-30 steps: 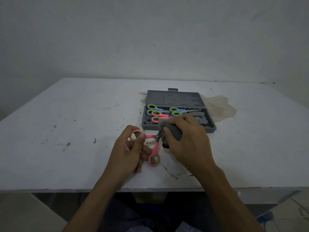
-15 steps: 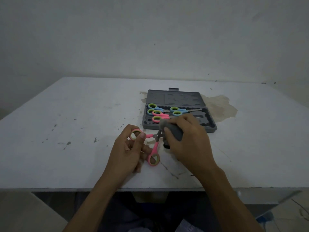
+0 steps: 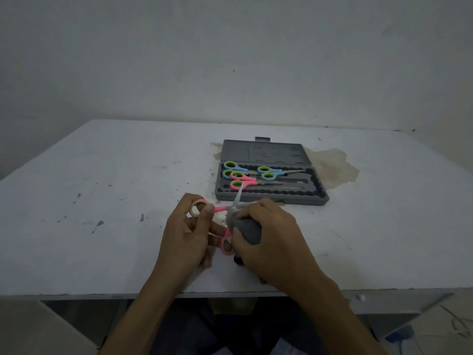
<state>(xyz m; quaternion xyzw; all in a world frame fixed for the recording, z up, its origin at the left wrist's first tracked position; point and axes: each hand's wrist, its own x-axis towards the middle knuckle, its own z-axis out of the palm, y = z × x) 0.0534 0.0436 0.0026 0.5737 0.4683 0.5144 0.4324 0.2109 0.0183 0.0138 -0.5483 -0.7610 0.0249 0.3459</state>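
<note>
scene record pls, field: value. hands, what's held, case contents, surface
left hand: holds pink scissors by the handles, spread open
right hand: grips grey cloth, pressed against the scissors near the pivot
blade: one bare blade points away, toward the case
case: grey, lid open flat, on the table beyond the hands
in case: blue scissors, second blue pair, pink pair
table: white, dark specks; brown stain right of the case
</note>
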